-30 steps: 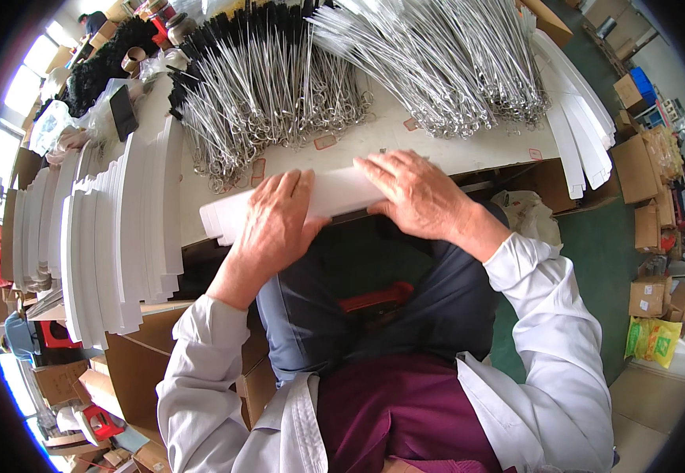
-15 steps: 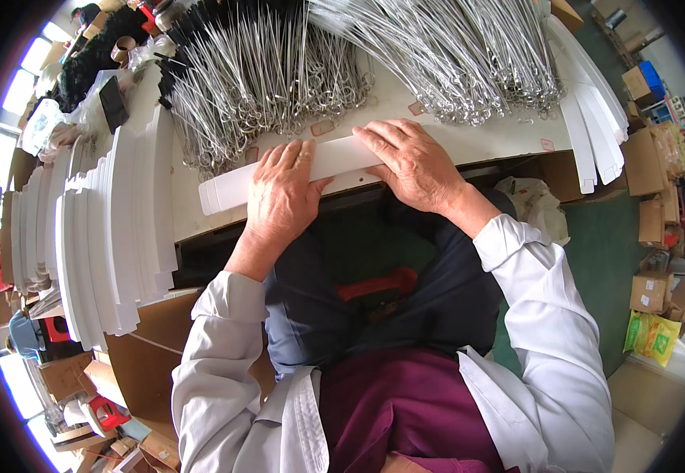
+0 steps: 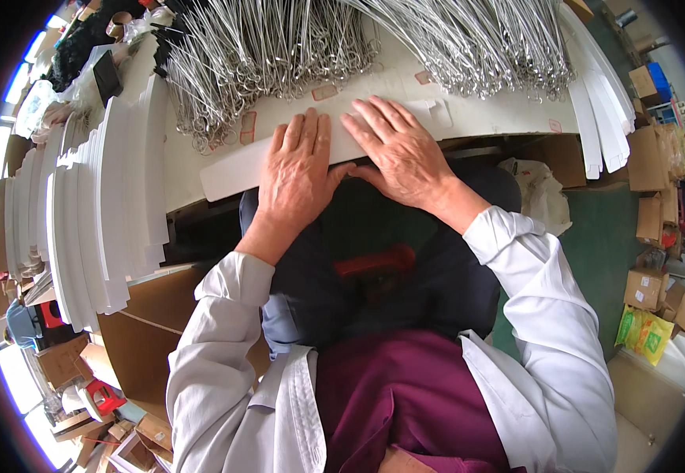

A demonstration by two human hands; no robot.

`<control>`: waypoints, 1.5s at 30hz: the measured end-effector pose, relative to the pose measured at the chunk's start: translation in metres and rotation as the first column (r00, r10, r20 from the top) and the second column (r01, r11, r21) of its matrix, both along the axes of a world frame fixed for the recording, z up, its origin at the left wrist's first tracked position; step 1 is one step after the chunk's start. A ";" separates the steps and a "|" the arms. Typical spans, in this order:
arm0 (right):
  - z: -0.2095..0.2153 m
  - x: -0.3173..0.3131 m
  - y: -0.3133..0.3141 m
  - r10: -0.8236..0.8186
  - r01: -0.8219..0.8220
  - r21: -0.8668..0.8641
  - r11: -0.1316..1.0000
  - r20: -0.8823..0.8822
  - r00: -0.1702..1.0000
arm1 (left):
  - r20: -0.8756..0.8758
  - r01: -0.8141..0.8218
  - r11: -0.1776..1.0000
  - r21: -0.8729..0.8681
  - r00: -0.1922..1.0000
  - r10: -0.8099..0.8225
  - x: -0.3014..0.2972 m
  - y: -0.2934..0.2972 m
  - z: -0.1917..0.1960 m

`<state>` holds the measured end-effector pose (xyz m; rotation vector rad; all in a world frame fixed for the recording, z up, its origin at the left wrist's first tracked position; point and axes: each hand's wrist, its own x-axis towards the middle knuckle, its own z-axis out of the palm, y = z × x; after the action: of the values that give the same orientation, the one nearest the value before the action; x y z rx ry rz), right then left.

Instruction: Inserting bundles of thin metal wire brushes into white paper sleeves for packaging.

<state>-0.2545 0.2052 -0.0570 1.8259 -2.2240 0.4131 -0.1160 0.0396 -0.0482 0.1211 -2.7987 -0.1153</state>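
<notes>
A long, narrow white paper box (image 3: 236,169) lies along the near edge of the table, with small end flaps showing past my right hand. My left hand (image 3: 297,169) rests flat on its middle, fingers stretched out and pointing away from me. Beside it, my right hand (image 3: 399,154) presses on the right part of the box with its fingers spread. The two thumbs nearly meet at the near edge. Beyond the hands lie two piles of thin metal wires with looped ends, a left pile (image 3: 271,59) and a right pile (image 3: 484,47).
Stacks of long white box pieces (image 3: 106,205) stand at the left. More white strips (image 3: 599,118) overhang the table's right end. An open cardboard box (image 3: 153,339) sits below at the left, and a plastic bag (image 3: 539,193) hangs under the table at the right.
Both hands have gone from gripping the white box to lying flat on it with fingers extended. The box's right end now shows flaps beyond my right hand.
</notes>
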 end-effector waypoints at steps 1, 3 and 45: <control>-0.003 0.003 -0.005 0.001 -0.001 0.000 1.000 0.016 1.000 | -0.010 0.007 1.000 -0.016 1.000 -0.007 0.001 -0.003 -0.005; -0.005 -0.004 0.004 -0.002 0.002 0.008 1.000 0.019 1.000 | -0.009 0.022 1.000 -0.018 1.000 -0.022 0.013 -0.011 -0.010; 0.003 0.077 0.066 0.095 0.185 -0.441 0.878 0.541 0.836 | 0.313 -0.227 0.761 0.608 0.949 0.033 0.088 0.053 0.033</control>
<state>-0.1770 0.2715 -0.0537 1.4946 -2.1876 1.5022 -0.0285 0.0926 -0.0151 0.5366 -2.8832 -1.1062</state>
